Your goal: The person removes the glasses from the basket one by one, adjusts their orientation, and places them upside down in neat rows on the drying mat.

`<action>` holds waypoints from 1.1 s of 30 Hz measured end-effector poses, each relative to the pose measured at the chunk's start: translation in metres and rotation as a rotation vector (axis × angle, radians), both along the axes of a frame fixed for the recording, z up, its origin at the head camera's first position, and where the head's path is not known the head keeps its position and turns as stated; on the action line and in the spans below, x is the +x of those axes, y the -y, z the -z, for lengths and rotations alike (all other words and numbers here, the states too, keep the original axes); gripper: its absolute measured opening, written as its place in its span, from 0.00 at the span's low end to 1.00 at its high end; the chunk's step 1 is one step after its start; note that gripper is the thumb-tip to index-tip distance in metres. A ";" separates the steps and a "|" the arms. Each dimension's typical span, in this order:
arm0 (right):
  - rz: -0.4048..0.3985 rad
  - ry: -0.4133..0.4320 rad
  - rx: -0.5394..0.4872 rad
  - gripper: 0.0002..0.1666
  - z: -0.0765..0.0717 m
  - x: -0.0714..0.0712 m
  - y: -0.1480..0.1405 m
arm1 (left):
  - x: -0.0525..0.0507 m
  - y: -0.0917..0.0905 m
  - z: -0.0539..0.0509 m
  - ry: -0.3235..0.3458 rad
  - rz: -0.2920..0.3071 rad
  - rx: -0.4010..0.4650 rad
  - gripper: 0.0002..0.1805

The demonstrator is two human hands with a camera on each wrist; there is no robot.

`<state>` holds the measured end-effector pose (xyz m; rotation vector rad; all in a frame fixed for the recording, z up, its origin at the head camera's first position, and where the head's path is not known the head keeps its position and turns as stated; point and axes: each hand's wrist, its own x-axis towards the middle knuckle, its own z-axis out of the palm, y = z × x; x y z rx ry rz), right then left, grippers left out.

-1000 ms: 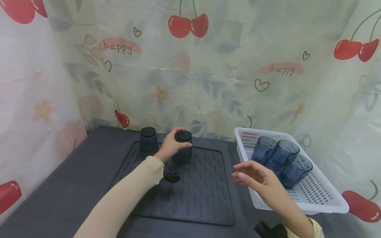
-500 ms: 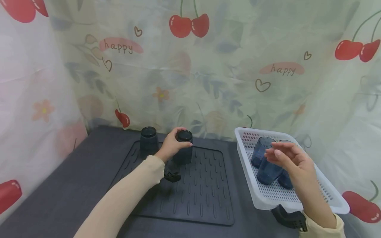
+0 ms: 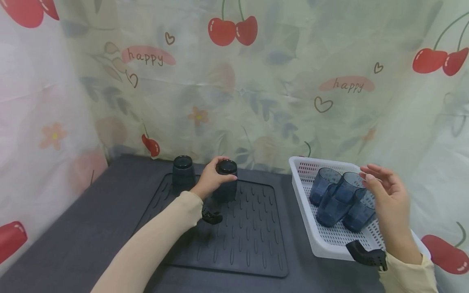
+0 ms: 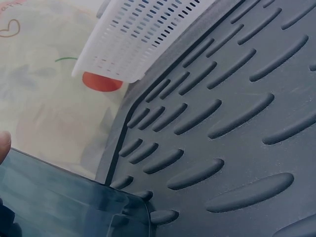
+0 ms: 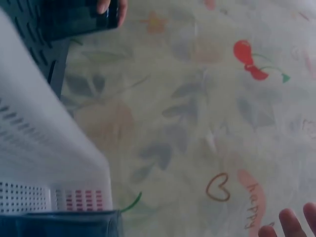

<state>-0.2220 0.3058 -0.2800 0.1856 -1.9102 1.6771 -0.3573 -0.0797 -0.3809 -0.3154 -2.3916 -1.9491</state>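
Observation:
My left hand [image 3: 211, 179] grips a dark blue glass [image 3: 226, 190] that stands upside down on the black ribbed drying mat [image 3: 253, 244]. Thumb and fingers lie around its upper part, near the base. Close by on the left, a second upside-down glass [image 3: 183, 175] stands at the mat's back edge. My right hand [image 3: 392, 199] hovers over the right side of the white basket [image 3: 309, 232], fingers loosely bent and holding nothing. Several blue glasses [image 3: 331, 207] lean together in that basket, just left of the right hand, which partly hides one of them.
A dark cloth [image 3: 73, 228] covers the table. Behind it and at both sides hangs a curtain [image 3: 256, 101] printed with cherries. The basket stands right of the mat, with a narrow strip of cloth between them.
My right hand has moved right from the basket's left edge, across the glasses, to its right side. My left hand and the glass it grips have stayed put.

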 end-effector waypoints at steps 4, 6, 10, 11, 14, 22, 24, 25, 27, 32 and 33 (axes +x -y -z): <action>0.147 0.097 0.045 0.18 0.001 -0.007 -0.012 | -0.001 0.000 0.001 -0.002 -0.006 -0.003 0.38; 0.191 0.136 0.091 0.19 0.002 -0.010 -0.018 | -0.001 0.001 0.001 0.002 -0.008 -0.003 0.38; 0.249 0.199 0.176 0.21 0.005 -0.016 -0.031 | -0.002 0.001 0.002 0.003 -0.007 -0.005 0.39; 0.262 0.212 0.190 0.22 0.005 -0.017 -0.034 | -0.002 0.001 0.002 0.005 -0.007 -0.006 0.39; 0.285 0.265 0.226 0.23 0.008 -0.019 -0.041 | -0.003 0.001 0.002 0.002 -0.008 -0.009 0.40; 0.326 0.377 0.275 0.27 0.016 -0.027 -0.054 | -0.003 0.000 0.002 -0.002 -0.007 -0.013 0.40; 0.330 0.391 0.294 0.29 0.018 -0.030 -0.056 | -0.003 0.000 0.002 0.000 -0.009 -0.017 0.40; 0.325 0.403 0.306 0.31 0.019 -0.031 -0.057 | -0.003 0.000 0.002 0.001 -0.009 -0.017 0.40; 0.312 0.420 0.329 0.34 0.021 -0.033 -0.060 | -0.003 0.000 0.002 0.004 -0.009 -0.015 0.40; 0.269 0.460 0.373 0.40 0.024 -0.037 -0.067 | -0.002 0.000 0.001 0.002 -0.009 -0.007 0.39; 0.261 0.466 0.380 0.40 0.024 -0.038 -0.068 | -0.002 0.000 0.001 0.003 -0.007 -0.007 0.39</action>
